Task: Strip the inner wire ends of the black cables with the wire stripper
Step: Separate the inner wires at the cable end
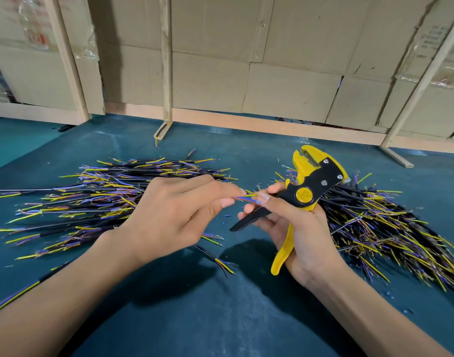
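Head view: left hand (179, 215) pinching one black cable's coloured inner wires (247, 198), right hand (298, 228) wrapped round the yellow wire stripper (305, 191), jaws clear of the wires. Well short of finished, judging by big cable piles (92, 199) lying either side on the desk (220, 318); stripped share impossible to tell.

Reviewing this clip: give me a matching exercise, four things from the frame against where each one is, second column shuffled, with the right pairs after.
Things:
1. wire stripper
2. inner wire ends
3. left cable pile
4. right cable pile

Places:
A. on the mat behind the left hand
B. pinched between the fingertips of both hands
C. gripped in the right hand
D. on the mat behind the right hand

Pairs: 1-C, 2-B, 3-A, 4-D
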Demonstrator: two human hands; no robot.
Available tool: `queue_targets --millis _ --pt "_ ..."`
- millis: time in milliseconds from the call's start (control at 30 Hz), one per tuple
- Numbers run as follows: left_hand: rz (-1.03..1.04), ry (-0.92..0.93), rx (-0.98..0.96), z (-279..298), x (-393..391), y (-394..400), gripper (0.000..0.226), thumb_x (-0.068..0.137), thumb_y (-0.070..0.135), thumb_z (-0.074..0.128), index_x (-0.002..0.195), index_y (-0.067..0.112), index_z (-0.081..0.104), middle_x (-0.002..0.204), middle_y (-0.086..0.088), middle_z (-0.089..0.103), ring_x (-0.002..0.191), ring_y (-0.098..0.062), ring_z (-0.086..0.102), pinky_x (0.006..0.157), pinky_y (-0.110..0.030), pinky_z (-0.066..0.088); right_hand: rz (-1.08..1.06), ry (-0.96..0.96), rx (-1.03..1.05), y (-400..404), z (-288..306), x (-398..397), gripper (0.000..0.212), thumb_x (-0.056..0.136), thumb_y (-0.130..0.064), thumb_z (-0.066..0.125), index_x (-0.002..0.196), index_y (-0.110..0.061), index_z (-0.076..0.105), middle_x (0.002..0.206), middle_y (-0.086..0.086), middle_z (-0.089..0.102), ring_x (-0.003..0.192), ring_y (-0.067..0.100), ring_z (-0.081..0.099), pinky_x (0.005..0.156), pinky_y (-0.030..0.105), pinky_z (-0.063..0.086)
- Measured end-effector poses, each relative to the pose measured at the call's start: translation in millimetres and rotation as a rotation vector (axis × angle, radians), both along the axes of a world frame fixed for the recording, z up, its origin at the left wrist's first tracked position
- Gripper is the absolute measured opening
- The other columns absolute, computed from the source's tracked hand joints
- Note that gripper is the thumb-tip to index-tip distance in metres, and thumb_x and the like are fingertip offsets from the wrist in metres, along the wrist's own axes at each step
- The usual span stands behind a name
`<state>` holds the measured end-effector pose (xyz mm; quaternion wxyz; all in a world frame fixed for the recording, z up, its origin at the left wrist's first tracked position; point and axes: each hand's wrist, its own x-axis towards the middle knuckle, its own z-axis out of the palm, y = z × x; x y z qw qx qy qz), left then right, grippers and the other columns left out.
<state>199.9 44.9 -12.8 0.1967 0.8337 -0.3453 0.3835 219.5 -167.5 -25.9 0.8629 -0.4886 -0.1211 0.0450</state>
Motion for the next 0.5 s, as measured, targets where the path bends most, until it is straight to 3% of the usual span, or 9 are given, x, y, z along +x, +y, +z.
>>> queue_targets --millis 133,300,433,500 --pt "-0.106 0.148 -0.078 -4 -2 -2 0.015 0.104 0.020 0.054 0.114 0.026 0.063 0.097 0.011 0.064 0.074 -0.021 0.061 0.058 -0.041 0.050 -0.022 0.018 -0.039 0 2 -1 0.021 0.074 0.003 0.077 0.089 -0.006 0.065 0.082 0.018 0.067 0.076 0.041 0.069 0.081 0.053 0.060" --pt "-0.190 0.230 -0.136 -4 -4 -10 0.014 0.105 0.018 0.049 0.109 0.020 0.063 0.095 0.013 0.062 0.077 -0.025 0.061 0.064 -0.040 0.050 0.002 0.029 -0.048 0 4 -3 0.022 0.072 0.004 0.079 0.083 -0.010 0.065 0.085 0.022 0.067 0.075 0.040 0.070 0.070 0.038 0.060" --pt "-0.218 0.212 -0.234 -4 -6 -13 0.012 0.101 0.013 0.055 0.108 0.015 0.064 0.093 0.012 0.067 0.081 -0.011 0.066 0.068 -0.025 0.051 0.014 0.038 -0.061 1 4 -4 0.020 0.073 0.003 0.075 0.084 -0.009 0.064 0.086 0.024 0.065 0.076 0.041 0.068 0.073 0.043 0.060" --pt "-0.208 0.187 -0.270 -5 -7 -14 0.012 0.099 0.014 0.058 0.108 0.017 0.066 0.094 0.011 0.070 0.079 -0.013 0.068 0.062 -0.028 0.051 0.011 0.048 -0.047 1 5 -4 0.023 0.071 0.002 0.075 0.088 -0.006 0.062 0.087 0.025 0.063 0.077 0.042 0.068 0.079 0.050 0.060"
